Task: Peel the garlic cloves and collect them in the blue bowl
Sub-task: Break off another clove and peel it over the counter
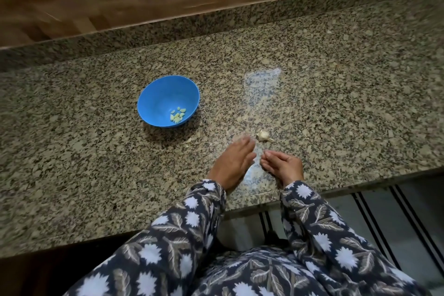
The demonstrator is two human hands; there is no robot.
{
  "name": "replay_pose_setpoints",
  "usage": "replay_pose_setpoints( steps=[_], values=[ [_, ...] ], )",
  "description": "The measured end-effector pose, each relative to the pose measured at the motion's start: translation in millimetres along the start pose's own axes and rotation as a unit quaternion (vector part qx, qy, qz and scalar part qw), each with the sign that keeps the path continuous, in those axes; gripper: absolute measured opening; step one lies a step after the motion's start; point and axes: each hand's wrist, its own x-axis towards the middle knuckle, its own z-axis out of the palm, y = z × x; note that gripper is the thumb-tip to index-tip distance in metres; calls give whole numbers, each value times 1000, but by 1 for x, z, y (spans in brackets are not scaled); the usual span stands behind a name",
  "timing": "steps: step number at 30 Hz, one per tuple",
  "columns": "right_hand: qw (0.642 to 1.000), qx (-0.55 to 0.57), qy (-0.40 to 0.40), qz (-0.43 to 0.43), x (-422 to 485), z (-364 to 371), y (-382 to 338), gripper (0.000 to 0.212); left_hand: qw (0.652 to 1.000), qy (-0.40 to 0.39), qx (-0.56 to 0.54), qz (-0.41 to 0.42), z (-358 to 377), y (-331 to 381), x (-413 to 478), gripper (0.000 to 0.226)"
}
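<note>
Near the front edge of a speckled granite tabletop [336, 103], a person's left hand [234, 161] is held with fingers stretched straight, while the right hand [283, 164] beside it has its fingers curled; whether they grip anything cannot be told. Just beyond the fingertips sits a pale unpeeled garlic piece [263, 135]. Farther left, well apart, a round blue plastic bowl [153, 94] holds several peeled yellowish garlic cloves [177, 114].
</note>
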Motion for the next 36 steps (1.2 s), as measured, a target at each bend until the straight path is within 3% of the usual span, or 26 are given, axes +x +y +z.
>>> replay_pose_setpoints(
  steps=[3, 8, 12, 15, 19, 22, 26, 29, 31, 32, 33, 34, 36],
  values=[
    [1000, 7, 4, -2, 1, 0, 2, 20, 997, -22, 4, 77, -1, -7, -11, 50],
    [999, -18, 18, -30, -3, 15, 9, 17, 980, 30, 71, 186, -12, -43, -52, 39],
    [1000, -23, -10, -15, -8, 38, 22, 14, 975, -12, 135, 178, -21, -76, -84, 50],
    [999, -24, -24, 1, -12, 53, 34, 9, 977, -24, 115, 177, -31, -85, -99, 45],
    [998, -27, -48, 21, -13, 71, 49, 3, 970, 20, 132, 201, -45, -99, -125, 35],
    [996, -45, -72, 30, -17, 83, 57, 3, 962, 96, 168, 195, -48, -99, -140, 30],
    [992, -64, -102, 39, -19, 88, 57, 6, 968, 152, 178, 93, -44, -97, -149, 34],
    [984, -104, -138, 49, -20, 95, 58, 5, 962, 171, 174, -125, -46, -91, -151, 23],
    [973, -121, -181, 76, -27, 105, 61, 6, 911, 242, 79, -324, -58, -88, -155, 20],
    [965, -126, -208, 95, -32, 111, 61, 5, 862, 294, -39, -411, -65, -90, -159, 21],
    [956, -133, -237, 114, -36, 117, 61, 6, 789, 345, -199, -469, -73, -94, -165, 21],
    [945, -148, -264, 128, -42, 125, 62, 7, 698, 383, -376, -475, -82, -97, -174, 22],
    [921, -186, -306, 155, -51, 145, 71, 7, 497, 439, -630, -404, -95, -90, -196, 20]
  ],
)
